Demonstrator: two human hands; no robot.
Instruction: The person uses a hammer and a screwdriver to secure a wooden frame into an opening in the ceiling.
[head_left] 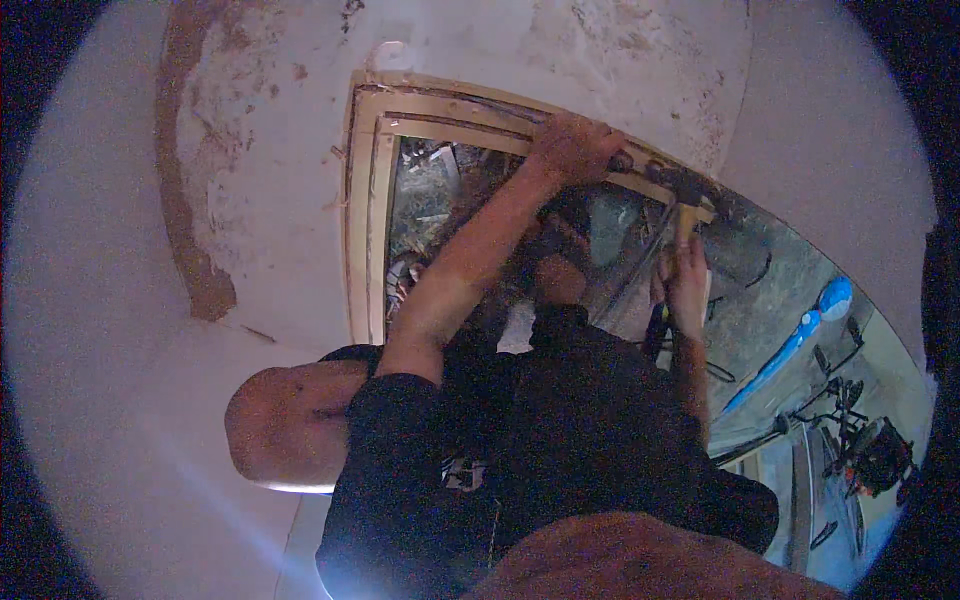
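Wooden frame [430,105] lies by left fingers [598,142], grip unclear, while right fingers [684,260] hold a hammer [686,220].

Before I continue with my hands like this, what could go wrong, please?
The hammer in your right hand seems close to your left hand on the wooden frame, so a stray blow might strike that hand or dent the wood. Pale scraps show through the frame's opening; stepping on them might make you slip.

Dim, grainy; bluish-white glare streak [232,510] at lower left; fisheye bowing toward rim, corners black.
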